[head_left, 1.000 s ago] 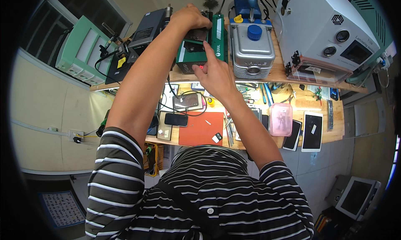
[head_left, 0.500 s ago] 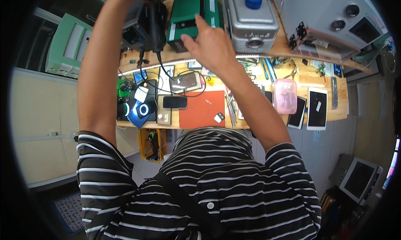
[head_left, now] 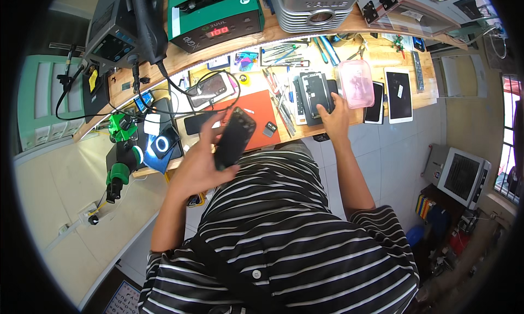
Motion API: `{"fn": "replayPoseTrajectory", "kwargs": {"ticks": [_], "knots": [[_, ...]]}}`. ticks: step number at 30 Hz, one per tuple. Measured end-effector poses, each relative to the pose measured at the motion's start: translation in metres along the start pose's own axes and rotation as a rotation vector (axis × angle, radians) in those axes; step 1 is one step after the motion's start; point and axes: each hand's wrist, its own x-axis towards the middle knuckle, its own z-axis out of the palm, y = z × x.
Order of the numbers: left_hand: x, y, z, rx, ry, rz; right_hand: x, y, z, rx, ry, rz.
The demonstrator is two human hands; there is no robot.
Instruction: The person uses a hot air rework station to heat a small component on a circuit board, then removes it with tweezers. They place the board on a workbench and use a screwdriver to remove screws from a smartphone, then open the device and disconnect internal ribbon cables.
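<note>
A single head-worn fisheye camera looked steeply down from close above the person's striped shirt, facing the cluttered surface [head_left: 406,63], its edges bending toward the rim.

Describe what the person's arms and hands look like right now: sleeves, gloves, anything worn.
Both hands are bare: no gloves on the left hand or the right hand. No watch or wristband shows. The forearms are uncovered; short sleeves of a black shirt with thin white stripes end about the elbow. A dark strap runs across the shirt.
</note>
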Motion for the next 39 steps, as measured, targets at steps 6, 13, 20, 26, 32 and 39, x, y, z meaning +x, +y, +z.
{"fn": "replayPoseTrajectory", "kwargs": {"ticks": [6,13,20,26,32,39], "knots": [[0.078,-0.013,0.055,0.127,-0.204,-0.054,0.007,-0.01,0.057,-0.342,-0.063,0.113],[0.142,-0.05,0.103,0.355,-0.082,-0.189,-0.001,-0.001,0.068,-0.507,0.008,0.105],[0.176,-0.054,0.129,0.447,-0.06,-0.234,0.017,-0.006,0.057,-0.335,-0.031,0.213],[0.214,-0.056,0.143,0.525,0.057,-0.123,0.018,-0.005,0.049,-0.428,-0.044,0.17],[0.251,-0.061,0.156,0.634,0.113,-0.092,0.026,-0.016,0.033,-0.1,-0.103,0.335],[0.265,-0.069,0.159,0.562,0.061,-0.176,-0.01,-0.038,-0.033,1.751,-0.484,0.372]]}}
